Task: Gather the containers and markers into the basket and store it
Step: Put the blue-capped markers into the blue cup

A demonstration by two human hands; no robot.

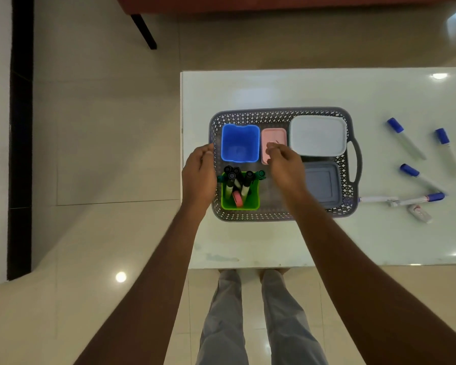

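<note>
Right hand (284,164), fingers pinched and empty over the basket (279,113), nearer the loose markers (406,138) lying to the basket's right

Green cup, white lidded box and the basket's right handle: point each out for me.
green cup (252,204): head view, on its front right wall.
white lidded box (317,135): head view, middle of its lid.
basket's right handle (357,162): head view, on the loop's outer bar.

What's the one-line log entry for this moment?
left hand: on basket edge | right hand: over pink container | markers: several outside basket
</note>
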